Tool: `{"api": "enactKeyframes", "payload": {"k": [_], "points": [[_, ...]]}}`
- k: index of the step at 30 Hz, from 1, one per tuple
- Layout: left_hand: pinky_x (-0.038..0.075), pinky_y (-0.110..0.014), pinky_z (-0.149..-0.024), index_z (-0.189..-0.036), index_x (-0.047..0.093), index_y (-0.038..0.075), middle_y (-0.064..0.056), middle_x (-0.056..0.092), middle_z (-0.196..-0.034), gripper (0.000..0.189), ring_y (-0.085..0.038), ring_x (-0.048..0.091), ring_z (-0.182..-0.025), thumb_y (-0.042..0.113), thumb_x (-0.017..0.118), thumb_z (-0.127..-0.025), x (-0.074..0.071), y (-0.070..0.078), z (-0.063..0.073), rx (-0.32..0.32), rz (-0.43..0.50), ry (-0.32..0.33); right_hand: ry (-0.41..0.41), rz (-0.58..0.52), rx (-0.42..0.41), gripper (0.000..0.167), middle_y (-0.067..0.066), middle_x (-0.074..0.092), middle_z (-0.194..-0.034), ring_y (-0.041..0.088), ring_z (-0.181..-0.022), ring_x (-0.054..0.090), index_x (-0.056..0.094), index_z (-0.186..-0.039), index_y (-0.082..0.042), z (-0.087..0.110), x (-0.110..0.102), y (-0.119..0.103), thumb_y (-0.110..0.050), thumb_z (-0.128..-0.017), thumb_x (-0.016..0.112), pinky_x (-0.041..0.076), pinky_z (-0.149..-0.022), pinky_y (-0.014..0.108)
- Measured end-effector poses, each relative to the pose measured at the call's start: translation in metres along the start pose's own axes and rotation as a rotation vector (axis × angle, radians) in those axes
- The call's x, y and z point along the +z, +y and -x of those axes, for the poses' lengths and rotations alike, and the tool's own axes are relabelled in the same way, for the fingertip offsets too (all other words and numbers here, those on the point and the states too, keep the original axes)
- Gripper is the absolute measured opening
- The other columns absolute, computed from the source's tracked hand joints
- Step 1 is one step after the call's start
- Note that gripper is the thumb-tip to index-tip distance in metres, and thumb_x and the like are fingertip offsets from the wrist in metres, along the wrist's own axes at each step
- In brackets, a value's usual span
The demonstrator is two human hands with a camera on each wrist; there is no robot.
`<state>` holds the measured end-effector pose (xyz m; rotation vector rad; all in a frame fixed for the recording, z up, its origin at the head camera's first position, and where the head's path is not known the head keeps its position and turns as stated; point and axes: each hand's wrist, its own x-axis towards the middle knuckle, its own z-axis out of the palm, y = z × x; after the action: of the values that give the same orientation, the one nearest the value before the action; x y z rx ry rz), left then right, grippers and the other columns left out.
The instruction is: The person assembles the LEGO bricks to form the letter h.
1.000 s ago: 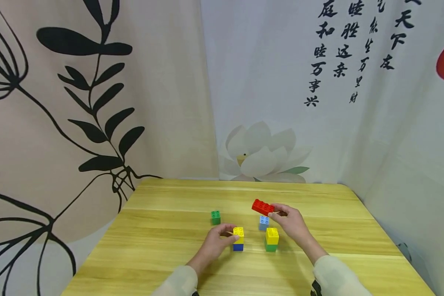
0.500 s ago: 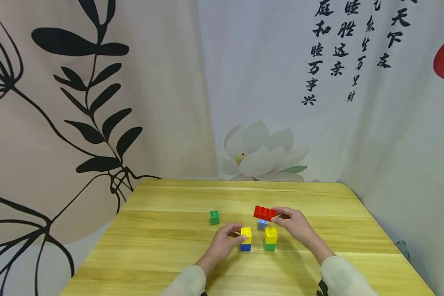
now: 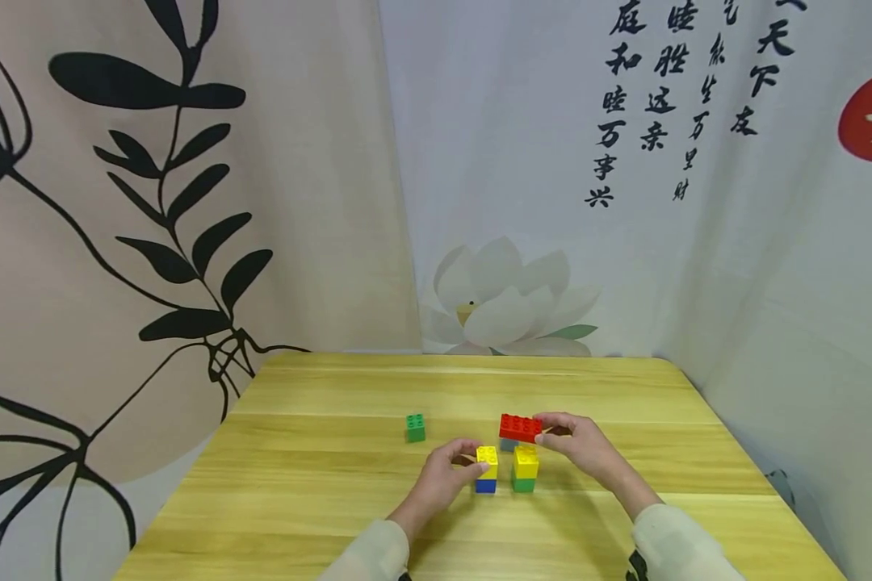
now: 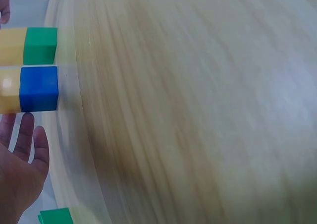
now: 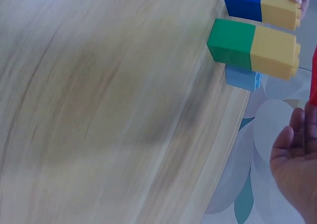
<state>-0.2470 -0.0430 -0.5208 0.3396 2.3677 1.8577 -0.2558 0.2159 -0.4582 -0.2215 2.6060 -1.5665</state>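
Observation:
My left hand (image 3: pixel 445 478) pinches the yellow brick (image 3: pixel 488 461) on top of a blue brick (image 3: pixel 485 486), thumb in front; this stack stands upright on the table. Just to its right, a small gap apart, a yellow brick (image 3: pixel 526 461) sits on a green brick (image 3: pixel 523 485). My right hand (image 3: pixel 583 449) grips a long red brick (image 3: pixel 521 428) by its right end, holding it in the air above and behind the stacks. A light blue brick (image 5: pixel 241 78) stands behind the yellow-and-green stack. The red brick hides most of it in the head view.
A lone green brick (image 3: pixel 416 428) stands farther back on the left of the wooden table (image 3: pixel 320 452). Behind the table's far edge hangs a printed curtain (image 3: pixel 334 202), with another pale curtain (image 3: pixel 785 307) along the right side.
My left hand has slid the yellow-and-blue stack right, closer to the yellow-and-green one. The red brick has come down and turned from tilted to nearly level in my right hand.

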Motion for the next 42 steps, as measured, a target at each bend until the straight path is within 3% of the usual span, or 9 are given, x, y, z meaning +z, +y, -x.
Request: {"api": "enactKeyframes", "payload": {"k": [21,27,35,42], "points": [[0.055,-0.032,-0.077,-0.115,0.067,0.013,0.000,0.066,-0.108,0.029,-0.022,0.059,-0.098,0.019,0.077,-0.089,0.009,0.000,-0.004,-0.007,-0.007,0.010,-0.097,-0.010,-0.016,0.043,0.007,0.064,-0.116,0.024,-0.103,0.056,0.063,-0.130,-0.005,0.003,0.003,0.004,-0.023,-0.092,0.071,0.050,-0.087,0.042],[0.055,-0.032,-0.078,-0.125,0.063,0.009,0.000,0.065,-0.110,0.041,-0.022,0.059,-0.100,0.019,0.078,-0.087,0.008,0.002,-0.004,-0.010,-0.020,-0.013,-0.107,-0.012,-0.021,0.042,0.007,0.063,-0.119,0.024,-0.104,0.056,0.064,-0.129,-0.006,0.003,0.004,0.003,-0.025,-0.092,0.072,0.050,-0.086,0.040],[0.053,-0.044,-0.086,-0.134,0.057,0.012,-0.003,0.062,-0.114,0.056,-0.028,0.059,-0.108,0.017,0.081,-0.084,0.008,0.006,-0.003,-0.015,-0.042,-0.031,-0.135,-0.007,-0.050,0.043,0.007,0.063,-0.120,0.025,-0.105,0.055,0.063,-0.130,-0.005,0.003,0.007,0.001,-0.024,-0.093,0.070,0.050,-0.084,0.038],[0.052,-0.041,-0.087,-0.138,0.056,0.014,0.002,0.063,-0.118,0.061,-0.023,0.056,-0.111,0.026,0.082,-0.083,0.001,0.010,-0.007,-0.018,-0.068,-0.015,-0.145,0.001,-0.070,0.044,0.007,0.063,-0.117,0.024,-0.103,0.056,0.063,-0.130,-0.003,0.001,0.008,0.001,-0.024,-0.093,0.071,0.051,-0.083,0.038]]}}
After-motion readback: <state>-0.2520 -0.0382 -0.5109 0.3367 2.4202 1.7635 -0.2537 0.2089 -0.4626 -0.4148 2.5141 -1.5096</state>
